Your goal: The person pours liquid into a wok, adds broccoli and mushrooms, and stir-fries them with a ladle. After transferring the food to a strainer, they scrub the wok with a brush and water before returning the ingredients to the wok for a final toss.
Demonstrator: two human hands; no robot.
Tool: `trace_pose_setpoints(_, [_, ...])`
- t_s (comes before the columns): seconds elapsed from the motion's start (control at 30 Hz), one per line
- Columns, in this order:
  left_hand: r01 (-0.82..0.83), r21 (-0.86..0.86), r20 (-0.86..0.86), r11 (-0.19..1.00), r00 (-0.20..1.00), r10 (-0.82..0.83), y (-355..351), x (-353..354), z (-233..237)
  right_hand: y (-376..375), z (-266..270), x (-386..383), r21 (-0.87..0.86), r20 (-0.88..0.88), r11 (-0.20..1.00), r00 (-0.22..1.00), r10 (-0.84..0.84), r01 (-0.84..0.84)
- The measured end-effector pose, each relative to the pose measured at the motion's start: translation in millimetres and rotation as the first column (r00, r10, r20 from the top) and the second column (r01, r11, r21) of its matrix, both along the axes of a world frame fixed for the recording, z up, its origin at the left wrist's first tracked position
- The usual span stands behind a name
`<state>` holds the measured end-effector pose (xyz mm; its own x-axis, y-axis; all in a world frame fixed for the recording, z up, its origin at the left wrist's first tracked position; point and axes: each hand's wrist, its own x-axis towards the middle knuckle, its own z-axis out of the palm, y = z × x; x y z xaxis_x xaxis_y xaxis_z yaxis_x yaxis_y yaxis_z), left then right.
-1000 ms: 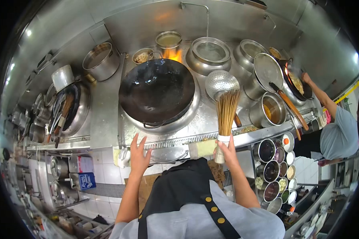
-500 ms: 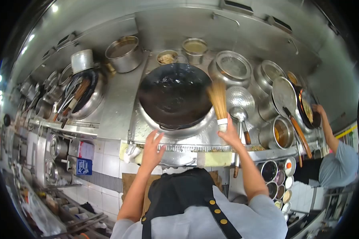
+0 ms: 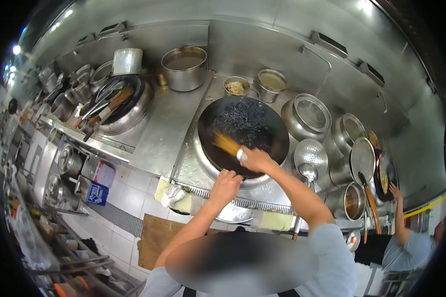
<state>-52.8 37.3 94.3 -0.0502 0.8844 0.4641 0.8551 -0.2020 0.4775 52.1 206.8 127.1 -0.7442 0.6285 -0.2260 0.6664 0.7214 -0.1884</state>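
A large black wok (image 3: 270, 123) sits on the stove ring, with bubbling or splashing water in its far part. My right hand (image 3: 255, 160) is closed round the pale-wrapped handle of a bamboo wok brush (image 3: 227, 143). The brush's bristles point left and lie low inside the wok, somewhat blurred. At the wok's near rim, my left hand (image 3: 226, 186) has its fingers curled over the edge, about where the wok's loop handle is; the handle itself is hidden. A skimmer (image 3: 310, 152) and a metal ladle (image 3: 308, 172) rest to the right.
Behind the wok stand a small pot of pale food (image 3: 236, 87) and a pot of liquid (image 3: 271, 81). Lidded pots (image 3: 309, 116) line the right side. A folded cloth (image 3: 173, 196) lies on the front ledge. A co-worker's arm (image 3: 400, 218) reaches to another pan (image 3: 389, 173).
My right hand has brought the brush from beside the wok down into it. My left hand has gone from open in the air to the near rim. The view has shifted left.
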Motion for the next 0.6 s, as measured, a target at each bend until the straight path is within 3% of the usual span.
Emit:
trace_pose_setpoints(0.07, [-0.002, 0.008, -0.027, 1.000, 1.000, 0.002, 2.2, -5.6, -3.0, 2.5, 11.6, 21.6, -0.184, -0.003, 0.975, 0.992, 0.128, -0.126])
trace_pose_setpoints(0.13, [0.066, -0.023, 0.027, 0.998, 0.998, -0.065, 1.7, -7.3, -9.8, 29.8, 42.3, 7.0, -0.349, 0.148, 0.934, 0.989, -0.030, 0.080])
trace_pose_setpoints(0.17, [0.044, 0.028, 0.020, 0.999, 0.999, -0.044, 2.6, -5.1, -11.3, 56.3, 41.2, -3.0, -0.451, 0.276, 0.841, 0.943, -0.188, 0.300])
trace_pose_setpoints(0.2, [0.050, 0.025, 0.022, 0.998, 0.998, -0.051, 3.5, -4.7, -9.6, 82.1, 20.8, -12.0, -0.326, 0.275, 0.860, 0.910, -0.311, 0.393])
trace_pose_setpoints(0.27, [0.060, -0.016, -0.001, 0.998, 0.998, -0.060, 7.5, -5.3, -2.2, 110.6, -42.5, -10.1, 0.132, -0.029, 0.930, 0.939, -0.342, 0.343])
trace_pose_setpoints(0.33, [0.077, -0.007, -0.007, 0.997, 0.997, -0.077, 9.9, -4.7, -3.3, 67.3, -15.7, -5.5, 0.003, 0.006, 0.967, 0.967, -0.254, 0.254])
trace_pose_setpoints(0.37, [0.060, -0.005, -0.023, 0.998, 0.998, -0.060, 10.9, -4.4, -4.3, 45.0, -3.8, 2.3, 0.008, 0.097, 0.994, 0.989, -0.111, 0.111])
trace_pose_setpoints(0.4, [0.038, -0.007, -0.036, 0.999, 0.999, -0.038, 10.4, -3.4, -6.7, 28.3, 2.7, 13.2, -0.093, 0.144, 0.995, 0.989, -0.012, 0.026])
trace_pose_setpoints(0.47, [0.058, -0.014, 0.012, 0.998, 0.998, -0.058, 10.6, -0.3, -11.0, 27.1, -13.0, 39.0, -0.315, -0.037, 0.944, 0.995, 0.091, -0.098])
trace_pose_setpoints(0.53, [0.076, -0.025, 0.046, 0.997, 0.996, -0.075, 15.3, -4.6, -12.6, 42.1, 37.8, 28.0, -0.361, 0.195, 0.929, 0.981, -0.013, 0.084])
trace_pose_setpoints(0.57, [0.077, -0.020, 0.036, 0.997, 0.996, -0.076, 15.9, -5.0, -13.8, 92.6, -8.2, 28.6, -0.237, 0.169, 0.972, 0.985, 0.045, -0.003])
trace_pose_setpoints(0.6, [0.076, -0.013, 0.031, 0.997, 0.997, -0.075, 17.0, -3.7, -14.8, 106.9, -16.4, 16.4, -0.040, 0.158, 0.972, 0.962, -0.222, 0.231])
